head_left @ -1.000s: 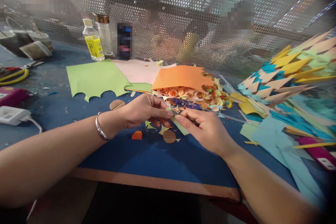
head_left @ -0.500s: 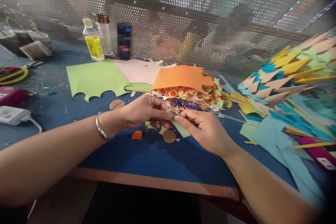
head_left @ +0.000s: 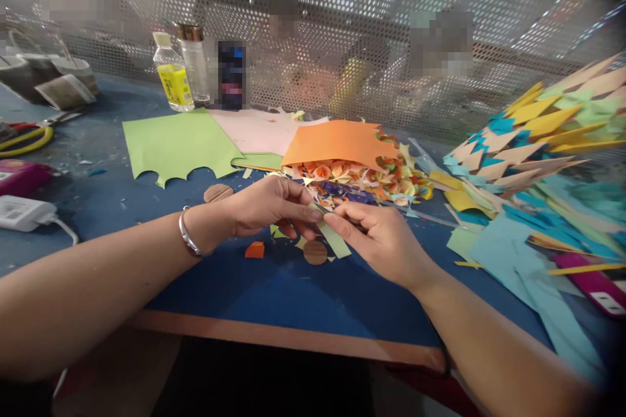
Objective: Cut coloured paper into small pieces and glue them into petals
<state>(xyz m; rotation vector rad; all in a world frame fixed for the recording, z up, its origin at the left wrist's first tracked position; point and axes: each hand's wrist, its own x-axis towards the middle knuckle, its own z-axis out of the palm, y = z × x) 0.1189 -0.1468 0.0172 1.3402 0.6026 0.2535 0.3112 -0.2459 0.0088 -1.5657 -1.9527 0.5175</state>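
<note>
My left hand point(head_left: 274, 206), with a silver bangle on its wrist, pinches the upper end of a pale green paper strip point(head_left: 337, 242) between thumb and fingertips. Against that end, my right hand point(head_left: 379, 234) grips a thin dark tool point(head_left: 319, 208). Its fingers hide most of it, so its kind is not clear. The strip's free end hangs down between the hands. Below it lies a round wooden disc point(head_left: 315, 252), with an orange paper scrap point(head_left: 255, 249) to its left. Another wooden disc point(head_left: 218, 193) rests behind my left wrist.
Behind the hands lie a scalloped green sheet point(head_left: 178, 143), an orange sheet point(head_left: 332, 143) and a heap of curled paper pieces point(head_left: 342, 172). Bottles point(head_left: 175, 78) stand farther back. Pointed paper pieces point(head_left: 518, 150) and blue paper point(head_left: 508, 260) fill the right; yellow-handled scissors point(head_left: 29, 142) lie left.
The free end of the green strip has shifted slightly to the left. Both hands keep nearly the same place and the same hold.
</note>
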